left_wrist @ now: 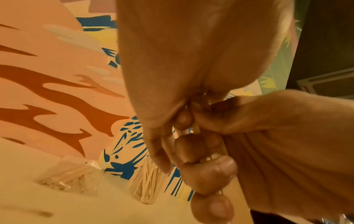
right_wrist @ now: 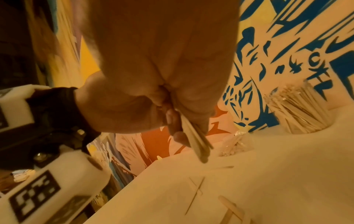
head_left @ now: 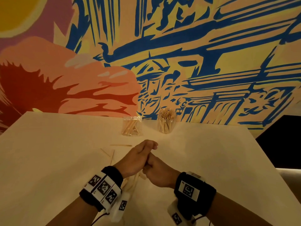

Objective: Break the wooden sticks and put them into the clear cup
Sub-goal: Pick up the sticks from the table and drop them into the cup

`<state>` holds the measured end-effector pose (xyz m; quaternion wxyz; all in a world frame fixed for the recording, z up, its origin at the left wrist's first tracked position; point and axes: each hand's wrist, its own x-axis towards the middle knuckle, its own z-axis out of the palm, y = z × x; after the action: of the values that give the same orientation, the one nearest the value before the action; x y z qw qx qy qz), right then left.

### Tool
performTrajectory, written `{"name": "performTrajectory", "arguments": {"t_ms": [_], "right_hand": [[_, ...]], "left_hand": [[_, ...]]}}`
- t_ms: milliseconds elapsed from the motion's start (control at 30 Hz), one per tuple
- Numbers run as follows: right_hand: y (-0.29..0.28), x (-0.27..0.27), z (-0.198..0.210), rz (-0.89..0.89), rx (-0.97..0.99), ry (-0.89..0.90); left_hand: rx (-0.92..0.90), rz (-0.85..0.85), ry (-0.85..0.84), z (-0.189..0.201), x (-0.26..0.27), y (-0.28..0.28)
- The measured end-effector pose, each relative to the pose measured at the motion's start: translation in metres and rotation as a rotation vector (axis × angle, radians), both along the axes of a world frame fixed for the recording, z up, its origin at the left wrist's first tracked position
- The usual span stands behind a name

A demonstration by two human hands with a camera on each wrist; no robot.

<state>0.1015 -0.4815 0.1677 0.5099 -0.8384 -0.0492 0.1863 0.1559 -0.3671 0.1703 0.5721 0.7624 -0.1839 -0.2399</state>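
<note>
Above the near tabletop (head_left: 48,152), both hands, left (head_left: 136,158) and right (head_left: 158,171), pinching what looks like a bundle of wooden sticks (right_wrist: 195,141); bend sharply, then carry to far clear cup (head_left: 166,121).

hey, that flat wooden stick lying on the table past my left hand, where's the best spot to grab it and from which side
Pinch the flat stick near its middle, across its narrow width, coming straight down from above. It lies flat on the table running left to right, with bare surface on both long sides, so fingertips could probably drop in there. Both hands look busy with a bundle of sticks first.
</note>
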Motion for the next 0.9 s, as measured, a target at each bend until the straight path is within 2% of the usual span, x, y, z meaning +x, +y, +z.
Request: {"name": "performTrajectory", "arguments": {"t_ms": [133,200,300,367,500,667,733,900], "right_hand": [[-0.001,-0.001,0.005,-0.184,0.261,-0.134],[-0.006,0.001,0.01,-0.256,0.345,-0.201],[-0.012,0.004,0.011,-0.297,0.443,-0.207],[-0.011,0.004,0.012,-0.318,0.484,-0.152],[-0.009,0.007,0.012,-0.338,0.389,-0.145],[-0.024,0.021,0.011,-0.377,0.445,-0.136],[-0.034,0.025,0.017,-0.33,0.479,-0.144],[-0.048,0.03,0.033,-0.131,0.339,-0.204]], "left_hand": [[-0.254,0.216,0.249,-0.007,-0.006,0.011],[-0.281,0.268,0.296,-0.017,-0.014,0.016],[-0.289,0.223,0.314,-0.022,-0.029,0.012],[-0.268,0.136,0.255,-0.017,-0.032,0.005],[-0.232,0.046,0.146,-0.008,-0.031,-0.002],[-0.189,0.052,0.13,-0.015,-0.022,0.007],[-0.189,0.054,0.139,-0.018,-0.018,0.01],[-0.142,0.07,0.146,-0.018,-0.012,0.012]]}}
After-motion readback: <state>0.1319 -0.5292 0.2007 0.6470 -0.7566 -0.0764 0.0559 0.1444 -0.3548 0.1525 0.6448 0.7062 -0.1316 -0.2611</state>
